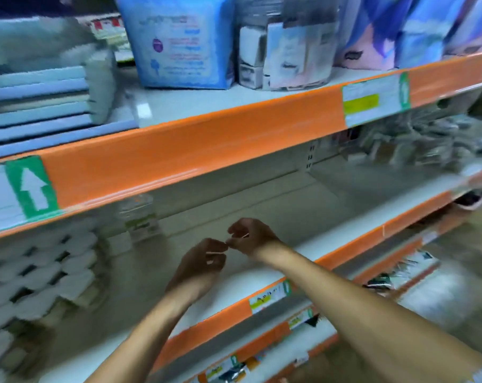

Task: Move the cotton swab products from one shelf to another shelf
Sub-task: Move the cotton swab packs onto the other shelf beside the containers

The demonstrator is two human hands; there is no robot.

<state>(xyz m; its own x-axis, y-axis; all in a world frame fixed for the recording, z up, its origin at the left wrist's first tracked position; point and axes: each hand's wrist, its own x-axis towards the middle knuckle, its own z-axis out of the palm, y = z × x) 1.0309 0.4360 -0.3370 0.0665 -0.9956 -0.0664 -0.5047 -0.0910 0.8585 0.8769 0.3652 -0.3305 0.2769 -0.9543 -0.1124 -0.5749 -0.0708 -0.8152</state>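
Observation:
Both hands hover over the middle shelf (262,275), fingertips almost touching. My left hand (201,265) has its fingers curled and pinches a thin white stick that looks like a cotton swab (214,253). My right hand (249,239) is curled too and pinches another thin white swab (245,235). A clear plastic tub (139,217) with a green label, probably cotton swabs, stands at the back of the same shelf, left of my hands. The picture is blurred.
White packs (38,269) are stacked at the left of the middle shelf. The upper shelf (195,145) holds a blue bag (176,42), a clear jar of sachets (284,51) and flat blue packs (38,106). Small packets (416,142) lie at the right. Lower shelves (262,352) hold more goods.

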